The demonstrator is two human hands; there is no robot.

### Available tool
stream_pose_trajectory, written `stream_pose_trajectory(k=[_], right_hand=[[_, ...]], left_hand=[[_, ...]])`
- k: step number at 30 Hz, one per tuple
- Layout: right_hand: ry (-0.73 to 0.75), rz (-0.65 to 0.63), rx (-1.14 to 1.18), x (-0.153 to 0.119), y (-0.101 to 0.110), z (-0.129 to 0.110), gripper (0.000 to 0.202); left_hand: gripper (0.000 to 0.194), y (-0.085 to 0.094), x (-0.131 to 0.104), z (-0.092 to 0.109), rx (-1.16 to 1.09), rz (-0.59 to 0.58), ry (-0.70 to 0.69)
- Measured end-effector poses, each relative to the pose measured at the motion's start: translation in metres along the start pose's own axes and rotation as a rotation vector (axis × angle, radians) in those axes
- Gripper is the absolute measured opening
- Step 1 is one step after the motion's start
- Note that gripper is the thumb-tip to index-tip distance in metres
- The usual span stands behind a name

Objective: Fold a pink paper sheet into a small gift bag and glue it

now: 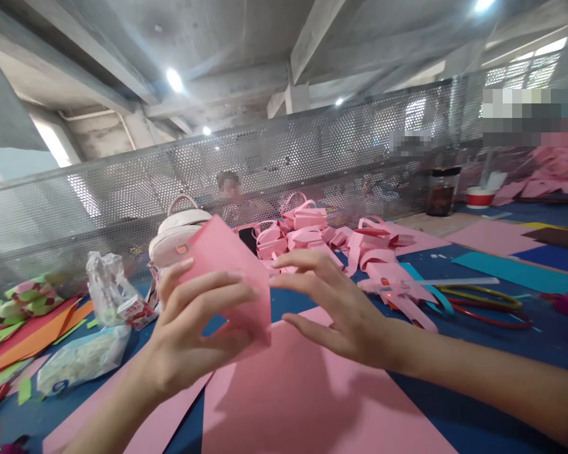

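Above the pink sheet (293, 391), gripping the pink paper piece (236, 271) between thumb and fingers with the left hand (199, 321), right hand (336, 302) spread open just beside its edge.

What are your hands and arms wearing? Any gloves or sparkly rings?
No gloves, and no rings that I can see on the left hand or right hand. The left forearm and right forearm show no sleeves, watch or bracelet. The fingers look slim.
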State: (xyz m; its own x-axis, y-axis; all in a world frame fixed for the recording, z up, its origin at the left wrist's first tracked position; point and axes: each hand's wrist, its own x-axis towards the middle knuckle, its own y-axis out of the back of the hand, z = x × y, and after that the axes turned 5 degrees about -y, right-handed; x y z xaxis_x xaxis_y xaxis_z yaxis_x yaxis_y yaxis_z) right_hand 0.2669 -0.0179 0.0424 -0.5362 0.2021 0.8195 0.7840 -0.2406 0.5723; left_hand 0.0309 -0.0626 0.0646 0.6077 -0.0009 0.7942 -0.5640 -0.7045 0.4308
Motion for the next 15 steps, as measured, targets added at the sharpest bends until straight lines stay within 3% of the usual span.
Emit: stream_pose_trajectory(k=[3, 7, 11, 15], right_hand=[[0.172, 0.011, -0.207, 0.002, 0.010, -0.011, 0.020], [0.177, -0.021, -0.245, 0.008, 0.023, -0.016, 0.016], [0.221, -0.161, -0.290, 0.021, 0.027, -0.012, 0.021], [0.382, -0.360, -0.366, 0.031, 0.015, -0.009, 0.020]], left_hand=[[0.022, -0.001, 0.002, 0.008, -0.083, -0.126, -0.083], [0.027, -0.001, 0.009, 0.016, -0.116, -0.260, -0.129], [0.030, -0.003, 0.010, 0.015, -0.123, -0.333, -0.137], [0.028, -0.009, 0.005, 0.014, -0.138, -0.331, -0.158]])
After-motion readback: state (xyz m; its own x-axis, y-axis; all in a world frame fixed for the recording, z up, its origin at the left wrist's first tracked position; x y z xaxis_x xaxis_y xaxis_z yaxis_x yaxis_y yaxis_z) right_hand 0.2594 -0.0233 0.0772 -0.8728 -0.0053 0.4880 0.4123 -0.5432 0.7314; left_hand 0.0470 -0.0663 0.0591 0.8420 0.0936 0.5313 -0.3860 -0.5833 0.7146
